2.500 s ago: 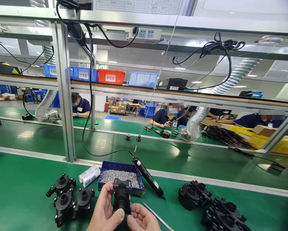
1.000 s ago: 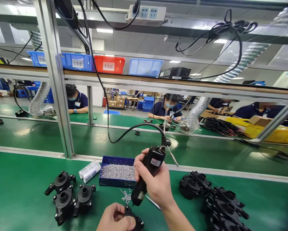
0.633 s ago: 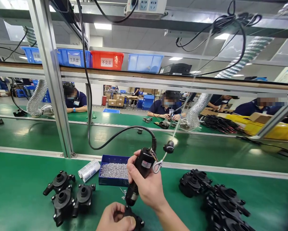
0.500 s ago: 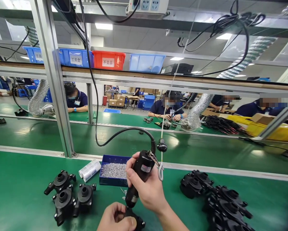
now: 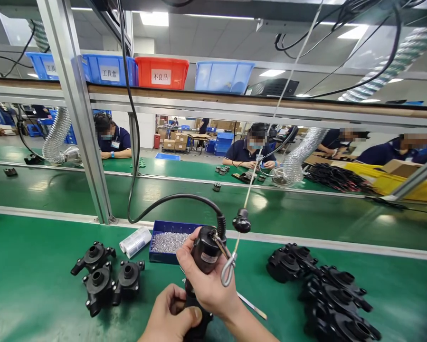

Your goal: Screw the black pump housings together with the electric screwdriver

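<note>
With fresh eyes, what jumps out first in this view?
Probably the red plastic bin between blue plastic bins on the upper shelf. Then, low centre, the right hand gripping a black cylindrical corded tool above the left hand, which holds a black plastic part. Black plastic housings sit left and right.

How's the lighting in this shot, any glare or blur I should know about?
In the head view, the ceiling lights look blown out, and pale glare spots the green belt; toward the same view's right edge, the picture darkens; also in the head view, the driver's label is too small to read.
</note>
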Demonstrator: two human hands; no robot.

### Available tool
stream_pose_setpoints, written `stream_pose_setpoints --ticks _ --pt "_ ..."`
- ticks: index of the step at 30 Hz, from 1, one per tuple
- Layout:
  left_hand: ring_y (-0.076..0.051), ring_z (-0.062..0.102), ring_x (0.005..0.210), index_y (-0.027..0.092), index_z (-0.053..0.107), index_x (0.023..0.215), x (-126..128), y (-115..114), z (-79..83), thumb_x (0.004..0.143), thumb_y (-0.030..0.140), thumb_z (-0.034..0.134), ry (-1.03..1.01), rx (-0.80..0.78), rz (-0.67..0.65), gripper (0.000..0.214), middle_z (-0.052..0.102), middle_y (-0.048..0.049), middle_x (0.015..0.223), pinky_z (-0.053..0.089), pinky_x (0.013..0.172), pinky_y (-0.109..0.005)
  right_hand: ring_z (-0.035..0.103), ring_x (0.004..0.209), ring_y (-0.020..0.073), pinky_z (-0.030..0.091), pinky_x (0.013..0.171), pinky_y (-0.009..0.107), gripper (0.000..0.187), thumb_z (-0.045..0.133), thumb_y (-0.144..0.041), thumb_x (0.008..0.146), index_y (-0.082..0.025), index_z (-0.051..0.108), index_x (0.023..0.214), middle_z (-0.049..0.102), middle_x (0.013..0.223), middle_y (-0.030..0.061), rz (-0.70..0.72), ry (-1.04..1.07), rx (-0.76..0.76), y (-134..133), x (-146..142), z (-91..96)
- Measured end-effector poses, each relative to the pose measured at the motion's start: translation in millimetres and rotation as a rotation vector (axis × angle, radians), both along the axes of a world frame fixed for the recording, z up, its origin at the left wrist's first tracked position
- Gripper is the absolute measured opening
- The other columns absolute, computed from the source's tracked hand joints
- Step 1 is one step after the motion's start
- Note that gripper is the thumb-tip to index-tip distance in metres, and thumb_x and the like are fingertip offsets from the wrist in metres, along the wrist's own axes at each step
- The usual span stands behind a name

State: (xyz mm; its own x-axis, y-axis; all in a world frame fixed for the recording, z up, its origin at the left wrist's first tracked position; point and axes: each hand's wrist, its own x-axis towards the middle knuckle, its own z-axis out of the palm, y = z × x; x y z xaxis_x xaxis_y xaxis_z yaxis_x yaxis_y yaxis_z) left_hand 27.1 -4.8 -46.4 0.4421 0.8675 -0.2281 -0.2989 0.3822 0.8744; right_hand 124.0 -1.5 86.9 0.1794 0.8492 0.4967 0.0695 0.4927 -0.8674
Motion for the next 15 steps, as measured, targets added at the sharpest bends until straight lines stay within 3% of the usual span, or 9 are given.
stream_pose_setpoints --ticks 5,10,15 --pt "-0.012 0.056 0.058 0.019 0.058 0.088 -0.9 -6.1 5.7 0.062 0.049 0.092 0.061 -0.001 -0.01 0.052 0.066 -0.002 0.074 0.043 0.046 -0.02 0.058 0.06 0.0139 0.051 0.057 0.028 0.025 0.07 -0.042 0.094 -0.023 0.054 0.094 0.058 0.072 -0.0025 -0.013 -0.039 0.03 -0.4 1.8 3.8" --pt "-0.014 0.057 0.055 0.02 0.056 0.091 2.2 -9.5 10.1 0.054 0.051 0.09 0.164 -0.053 0.031 0.059 0.061 0.0016 0.07 0.046 0.036 -0.022 0.057 0.059 0.0132 0.053 0.057 0.027 0.023 0.071 -0.037 0.094 -0.023 0.053 0.09 0.058 0.07 -0.003 0.01 -0.115 0.074 2.6 4.7 3.6" --pt "-0.014 0.057 0.057 0.019 0.055 0.089 -3.5 -4.9 30.3 0.062 0.043 0.082 0.217 -0.061 0.005 0.045 0.062 0.0015 0.07 0.051 0.042 -0.024 0.058 0.058 0.0133 0.052 0.055 0.027 0.025 0.075 -0.038 0.092 -0.024 0.056 0.1 0.062 0.076 -0.002 -0.048 0.024 0.126 1.0 3.9 3.6"
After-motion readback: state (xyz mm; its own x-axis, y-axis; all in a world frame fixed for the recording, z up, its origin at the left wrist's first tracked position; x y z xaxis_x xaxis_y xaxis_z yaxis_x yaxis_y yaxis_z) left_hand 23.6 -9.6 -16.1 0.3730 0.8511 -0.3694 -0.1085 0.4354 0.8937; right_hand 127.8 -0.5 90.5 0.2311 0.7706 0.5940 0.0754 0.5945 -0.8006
